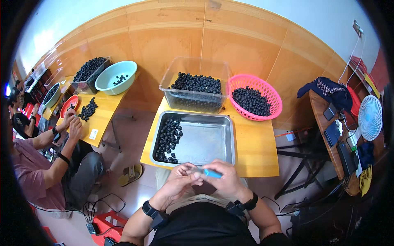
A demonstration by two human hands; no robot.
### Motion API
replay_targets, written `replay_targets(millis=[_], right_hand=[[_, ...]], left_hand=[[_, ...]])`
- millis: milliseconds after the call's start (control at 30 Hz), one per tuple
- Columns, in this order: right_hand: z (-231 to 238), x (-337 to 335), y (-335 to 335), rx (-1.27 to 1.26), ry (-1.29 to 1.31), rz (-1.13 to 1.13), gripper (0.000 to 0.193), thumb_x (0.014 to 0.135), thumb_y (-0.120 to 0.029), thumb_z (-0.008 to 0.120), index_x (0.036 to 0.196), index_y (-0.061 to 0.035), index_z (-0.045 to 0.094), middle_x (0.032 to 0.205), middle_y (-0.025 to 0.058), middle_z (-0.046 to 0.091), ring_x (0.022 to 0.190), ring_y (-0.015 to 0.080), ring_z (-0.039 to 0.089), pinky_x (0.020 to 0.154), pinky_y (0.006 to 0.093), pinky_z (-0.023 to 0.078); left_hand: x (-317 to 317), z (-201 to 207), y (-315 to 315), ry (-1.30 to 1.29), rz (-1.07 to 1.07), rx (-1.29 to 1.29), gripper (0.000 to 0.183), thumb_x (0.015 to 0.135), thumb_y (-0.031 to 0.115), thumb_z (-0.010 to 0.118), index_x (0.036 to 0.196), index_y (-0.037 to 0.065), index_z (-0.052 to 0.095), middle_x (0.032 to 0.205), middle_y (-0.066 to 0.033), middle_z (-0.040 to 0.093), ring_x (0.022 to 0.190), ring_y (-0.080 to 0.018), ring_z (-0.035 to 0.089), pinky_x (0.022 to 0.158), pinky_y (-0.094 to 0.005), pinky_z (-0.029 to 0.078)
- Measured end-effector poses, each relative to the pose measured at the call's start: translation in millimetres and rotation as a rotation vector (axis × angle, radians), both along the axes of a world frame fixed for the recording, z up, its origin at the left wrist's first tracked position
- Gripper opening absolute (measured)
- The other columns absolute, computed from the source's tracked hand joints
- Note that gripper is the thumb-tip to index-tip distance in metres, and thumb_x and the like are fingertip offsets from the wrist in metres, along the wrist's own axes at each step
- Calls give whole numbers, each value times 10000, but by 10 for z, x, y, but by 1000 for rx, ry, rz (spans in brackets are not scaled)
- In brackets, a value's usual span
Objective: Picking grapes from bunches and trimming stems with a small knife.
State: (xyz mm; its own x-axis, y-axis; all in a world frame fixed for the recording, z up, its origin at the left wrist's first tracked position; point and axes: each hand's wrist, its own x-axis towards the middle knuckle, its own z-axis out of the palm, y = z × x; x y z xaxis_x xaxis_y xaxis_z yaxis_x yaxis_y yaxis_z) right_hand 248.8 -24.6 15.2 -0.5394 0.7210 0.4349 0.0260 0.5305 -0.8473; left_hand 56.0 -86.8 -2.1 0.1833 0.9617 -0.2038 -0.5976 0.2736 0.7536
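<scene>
tray [207,137] sits mid-frame on my feed, dark round pieces [168,137] bunched along its left side. just below it i've got the right hand [228,177] closed around a small blue thing [213,174]. left hand [179,180] is bunched against its end, can't tell if it's gripping anything. clear bin [197,107] upper centre, pink basket [276,93] to its right.

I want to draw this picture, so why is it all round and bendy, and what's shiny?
In the head view, the fisheye lens darkens the corners and bows the wooden panelling; also in the head view, glare whitens part of the white wall at upper left, and the metal tray has a soft sheen.
</scene>
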Motion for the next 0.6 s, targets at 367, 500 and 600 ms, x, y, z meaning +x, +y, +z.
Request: replay_targets(millis=[367,500,600], right_hand=[[269,871,1843,339,-135,-935,422,899,-279,754,1148,56,690,996,215,731,902,276,720,784,355,535],[161,782,1692,203,-121,-890,400,909,-261,740,1147,56,686,912,191,733,818,225,714,739,347,537],[1,612,1404,159,-68,-764,355,914,-231,729,1123,54,691,831,139,716,729,149,658,673,332,519]], left_hand=[[-518,-86,241,1534,405,504,168,805,109,785,928,19,714,853,-132,698,774,-291,685,685,-384,540],[-695,-48,345,1741,374,421,182,813,191,770,938,61,745,881,-123,700,819,-320,684,730,-411,540],[-761,-49,484,1795,324,508,199,810,199,765,960,68,754,911,-114,709,853,-323,688,757,-416,543]])
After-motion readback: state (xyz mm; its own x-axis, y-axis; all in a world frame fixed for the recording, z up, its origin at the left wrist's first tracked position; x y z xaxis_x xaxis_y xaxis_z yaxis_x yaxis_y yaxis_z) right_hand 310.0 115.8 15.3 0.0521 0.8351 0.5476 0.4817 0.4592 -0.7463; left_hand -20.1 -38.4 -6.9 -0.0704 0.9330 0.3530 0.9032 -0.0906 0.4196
